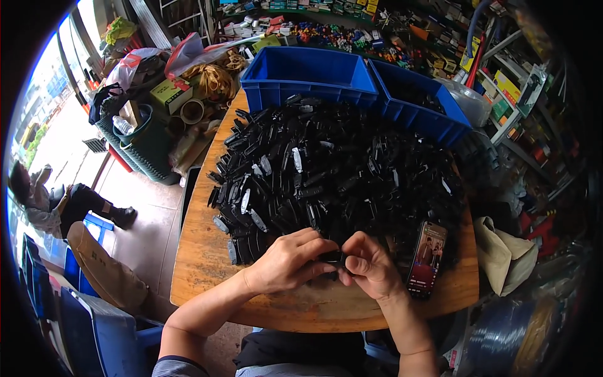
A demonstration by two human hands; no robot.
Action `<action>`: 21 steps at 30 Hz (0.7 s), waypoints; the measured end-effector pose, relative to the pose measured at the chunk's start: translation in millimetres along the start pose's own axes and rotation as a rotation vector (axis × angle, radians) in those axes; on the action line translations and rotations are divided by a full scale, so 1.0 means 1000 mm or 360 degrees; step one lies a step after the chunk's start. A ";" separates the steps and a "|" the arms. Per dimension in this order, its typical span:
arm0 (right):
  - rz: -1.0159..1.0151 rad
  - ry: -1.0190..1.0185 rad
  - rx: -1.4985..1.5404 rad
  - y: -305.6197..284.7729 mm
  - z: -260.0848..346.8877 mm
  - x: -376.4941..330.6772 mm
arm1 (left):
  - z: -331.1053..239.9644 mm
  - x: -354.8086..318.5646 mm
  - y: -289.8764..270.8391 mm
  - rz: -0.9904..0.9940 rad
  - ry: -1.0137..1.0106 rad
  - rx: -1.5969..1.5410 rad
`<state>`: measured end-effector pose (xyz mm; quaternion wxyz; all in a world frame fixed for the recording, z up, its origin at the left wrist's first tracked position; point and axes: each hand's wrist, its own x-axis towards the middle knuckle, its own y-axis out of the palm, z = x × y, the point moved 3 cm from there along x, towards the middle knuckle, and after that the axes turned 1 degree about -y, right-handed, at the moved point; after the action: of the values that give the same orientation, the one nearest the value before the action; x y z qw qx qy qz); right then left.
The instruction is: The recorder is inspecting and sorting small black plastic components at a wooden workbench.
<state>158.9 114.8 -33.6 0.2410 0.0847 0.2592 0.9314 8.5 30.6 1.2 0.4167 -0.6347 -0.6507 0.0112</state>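
Near the front edge of a wooden table [207, 251], my left hand [295, 261] and my right hand [370, 267] meet with fingers curled in. Between them they grip a small black plastic part [331, 257], mostly covered by my fingers. A large heap of similar black plastic parts [326, 169] spreads over the table just beyond my hands; a few pieces show grey, shiny faces. Right of my right hand, a phone [428, 259] stands tilted among the parts with a lit screen.
At the table's far side stand a blue bin [308, 94] and a second blue bin [452, 122] holding black parts. To the left are a dark green basket [147, 151] and a seated person [53, 201]. A beige cloth bag [502, 257] lies right of the table, near metal shelving [515, 113].
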 end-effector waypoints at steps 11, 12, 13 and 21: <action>0.0070 -0.0450 -0.0628 0.020 0.005 0.001 | 0.000 -0.005 0.009 0.0234 -0.0984 -0.0952; 0.0007 -0.0472 -0.0692 0.019 0.007 -0.001 | 0.003 -0.007 0.014 0.0291 -0.0985 -0.1146; -0.0051 -0.0493 -0.0755 0.018 0.009 -0.003 | 0.005 -0.011 0.019 0.0344 -0.0983 -0.1337; -0.0963 -0.0181 -0.2797 -0.022 0.062 -0.021 | -0.004 0.001 -0.016 -0.0241 -0.1004 -0.1342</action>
<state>203.3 148.8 6.6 0.4635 -0.1537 -0.5402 0.6853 -2.2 25.7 13.1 -0.0909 -0.6642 -0.7364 -0.0912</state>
